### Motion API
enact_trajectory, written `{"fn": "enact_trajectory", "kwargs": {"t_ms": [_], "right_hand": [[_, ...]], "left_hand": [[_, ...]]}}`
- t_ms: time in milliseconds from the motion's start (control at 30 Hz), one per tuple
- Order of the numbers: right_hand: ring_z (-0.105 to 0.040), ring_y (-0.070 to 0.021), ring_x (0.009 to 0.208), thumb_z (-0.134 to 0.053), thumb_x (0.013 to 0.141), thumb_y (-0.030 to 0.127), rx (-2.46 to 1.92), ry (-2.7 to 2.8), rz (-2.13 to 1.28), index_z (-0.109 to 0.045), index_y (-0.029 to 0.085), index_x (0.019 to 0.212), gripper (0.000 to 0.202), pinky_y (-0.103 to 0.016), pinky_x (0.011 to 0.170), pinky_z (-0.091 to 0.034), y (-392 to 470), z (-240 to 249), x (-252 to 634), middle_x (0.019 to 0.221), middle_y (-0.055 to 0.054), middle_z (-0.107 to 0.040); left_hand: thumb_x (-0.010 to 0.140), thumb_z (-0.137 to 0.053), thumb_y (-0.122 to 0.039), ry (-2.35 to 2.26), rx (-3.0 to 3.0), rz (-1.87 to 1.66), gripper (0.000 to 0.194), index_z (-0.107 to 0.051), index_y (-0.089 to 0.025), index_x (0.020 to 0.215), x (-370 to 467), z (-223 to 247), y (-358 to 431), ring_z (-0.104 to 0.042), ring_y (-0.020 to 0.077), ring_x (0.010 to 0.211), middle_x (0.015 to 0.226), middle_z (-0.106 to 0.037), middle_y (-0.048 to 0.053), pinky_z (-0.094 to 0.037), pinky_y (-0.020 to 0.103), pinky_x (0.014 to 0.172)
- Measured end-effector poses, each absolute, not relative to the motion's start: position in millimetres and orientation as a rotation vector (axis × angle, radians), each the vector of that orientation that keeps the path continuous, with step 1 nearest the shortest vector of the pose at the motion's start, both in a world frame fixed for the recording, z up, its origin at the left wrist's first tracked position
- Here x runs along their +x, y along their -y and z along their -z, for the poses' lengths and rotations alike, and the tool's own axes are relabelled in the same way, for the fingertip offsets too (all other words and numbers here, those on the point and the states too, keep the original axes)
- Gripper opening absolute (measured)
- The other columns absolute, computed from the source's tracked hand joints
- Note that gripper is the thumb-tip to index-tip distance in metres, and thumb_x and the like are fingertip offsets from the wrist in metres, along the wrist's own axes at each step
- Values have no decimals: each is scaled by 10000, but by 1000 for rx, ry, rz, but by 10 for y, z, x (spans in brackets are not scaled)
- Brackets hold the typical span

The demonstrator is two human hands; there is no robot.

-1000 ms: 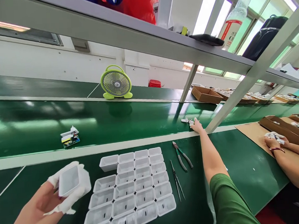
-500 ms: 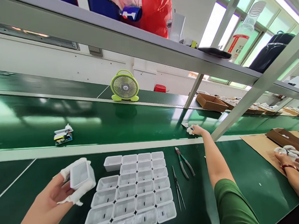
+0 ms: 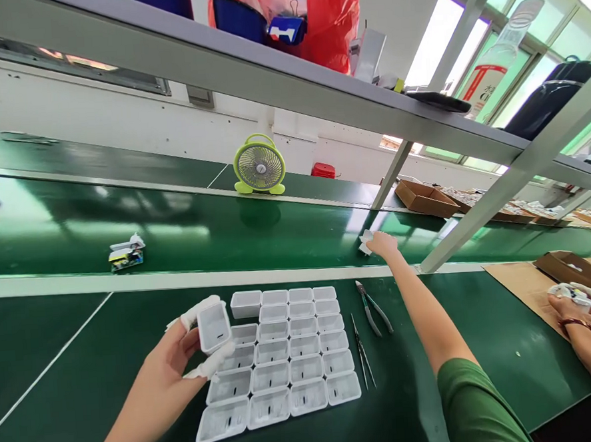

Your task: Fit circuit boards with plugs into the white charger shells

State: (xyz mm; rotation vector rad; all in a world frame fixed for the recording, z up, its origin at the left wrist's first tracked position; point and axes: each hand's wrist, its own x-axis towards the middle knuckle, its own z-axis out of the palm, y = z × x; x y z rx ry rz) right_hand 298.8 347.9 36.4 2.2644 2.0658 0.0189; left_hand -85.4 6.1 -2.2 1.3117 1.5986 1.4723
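Note:
My left hand (image 3: 181, 361), with white coverings on its fingertips, grips a small white plastic box (image 3: 214, 327) by its sides. The box has a small dark mark inside and is held tilted, just left of the rows of similar white boxes (image 3: 269, 377) on the green table. My right hand (image 3: 383, 243) is stretched out over the green belt beyond the table edge, its fingers closed on a small white piece (image 3: 365, 242). The fingertips are partly hidden there. Between the boxes and my right arm lie pliers (image 3: 373, 307) and tweezers (image 3: 362, 353).
A circuit board piece with white plastic (image 3: 127, 252) lies on the belt to the left. Behind stands a green fan (image 3: 260, 166). An overhead shelf (image 3: 291, 81) with a slanted post crosses above. At right, another person's hands (image 3: 573, 304) hold a white part by cardboard boxes (image 3: 579, 270).
My left hand has carried the box rightward, nearer the rows. My right hand has closed on the white piece at the belt. The camera view has shifted slightly.

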Motion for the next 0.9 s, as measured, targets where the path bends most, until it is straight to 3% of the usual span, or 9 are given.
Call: {"fn": "enact_trajectory", "kwargs": {"t_ms": [133, 367, 567, 667, 733, 767, 833, 900], "right_hand": [[-658, -262, 1148, -653, 1004, 401, 2426, -1863, 105, -613, 173, 1307, 382, -490, 971, -576, -3605, -359, 2682, 1327, -107, -635], [-672, -249, 1112, -666, 999, 370, 2519, -1805, 325, -619, 171, 1293, 358, -465, 935, -597, -3483, -528, 2325, 1302, -103, -645], [-694, -234, 1054, -684, 988, 360, 2420, -2239, 458, -656, 147, 1217, 314, -436, 911, -603, -3176, -930, 2229, 1217, -99, -685], [-701, -274, 1102, -750, 904, 293, 2311, -2590, 606, -676, 113, 1210, 363, -432, 981, -576, -2811, -1139, 2297, 1174, -130, -727], [-642, -242, 1258, -756, 878, 321, 2210, -2834, 740, -642, 228, 1303, 450, -379, 1080, -524, -2407, -1212, 2351, 1326, -74, -689], [-607, -233, 1316, -780, 848, 383, 2141, -2998, 841, -631, 284, 1318, 503, -375, 1118, -498, -2161, -1219, 2364, 1374, -48, -667], [-631, -315, 1281, -909, 685, 471, 1749, -3449, 1640, -670, 307, 1281, 663, -490, 1123, -494, -1617, -1172, 2335, 1328, -83, -697], [-667, -330, 1217, -945, 588, 581, 1367, -3256, 2510, -714, 374, 1202, 688, -528, 1116, -499, -1081, -1048, 2232, 1236, -41, -738]], "left_hand": [[719, -877, -539, -1392, 1252, -1416, 843, -531, -295, 1448, -955, 107, -95, -640, 339, 1279, 1404, -646, 109, -490, 508, 1142], [789, -838, -395, -1338, 1407, -1366, 743, -516, -265, 1446, -953, 101, -105, -644, 295, 1268, 1402, -635, 111, -528, 442, 1108], [866, -741, -360, -1430, 1554, -1441, 701, -429, -297, 1490, -832, 27, 29, -619, 277, 1270, 1362, -630, 97, -550, 436, 1049], [856, -741, -326, -1451, 1675, -1423, 656, -462, -322, 1450, -781, -7, 99, -622, 275, 1251, 1318, -644, 80, -558, 439, 1023], [852, -738, -299, -1438, 1779, -1391, 637, -478, -334, 1433, -734, -36, 135, -650, 253, 1181, 1305, -657, 71, -575, 415, 984], [855, -729, -287, -1423, 1824, -1379, 631, -478, -334, 1432, -702, -53, 151, -660, 241, 1153, 1311, -660, 71, -584, 398, 965], [865, -706, -272, -1397, 1898, -1357, 617, -481, -324, 1436, -618, -97, 185, -667, 232, 1142, 1318, -669, 75, -592, 375, 954], [873, -690, -270, -1380, 1954, -1329, 620, -478, -316, 1454, -512, -153, 226, -665, 239, 1179, 1318, -679, 81, -589, 367, 975]]}}
